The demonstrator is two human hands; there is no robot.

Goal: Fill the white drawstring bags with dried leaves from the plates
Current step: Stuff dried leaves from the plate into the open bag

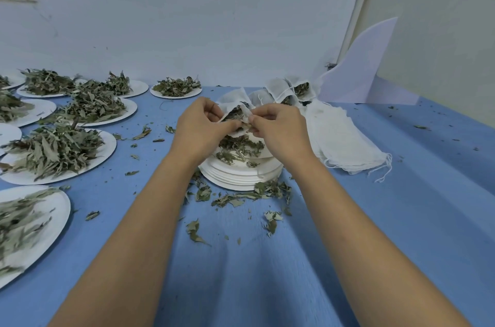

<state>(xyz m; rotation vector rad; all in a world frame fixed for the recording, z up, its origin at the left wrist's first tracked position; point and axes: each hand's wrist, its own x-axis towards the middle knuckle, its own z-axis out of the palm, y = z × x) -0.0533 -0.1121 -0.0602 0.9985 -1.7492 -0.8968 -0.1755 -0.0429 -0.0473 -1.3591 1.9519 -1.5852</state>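
While both hands work in the middle of the frame, a white drawstring bag [232,102] is held open just above a stack of paper plates [241,175] on a blue tablecloth [388,219]. The left hand [199,126] grips the left edge of the bag's mouth with curled fingers, and the right hand [278,130] pinches the opposite edge between thumb and fingertips, with dark dried leaves showing inside the opening. A small heap of leaves [239,147] lies on the top plate of the stack, directly below the bag. Just behind the hands, a cluster of filled bags [293,91] stands with leaves visible in the open tops. To the right of centre, touching the stack's far side, lies a flat pile of empty bags [345,139], loose strings trailing from its near end. Plates heaped with leaves [57,151] fill the left side of the frame, from the lower left corner up to the wall. Loose leaf scraps [241,196] are strewn on the cloth in front of the stack and between the forearms. A white board [360,72] leans in the corner at upper right.
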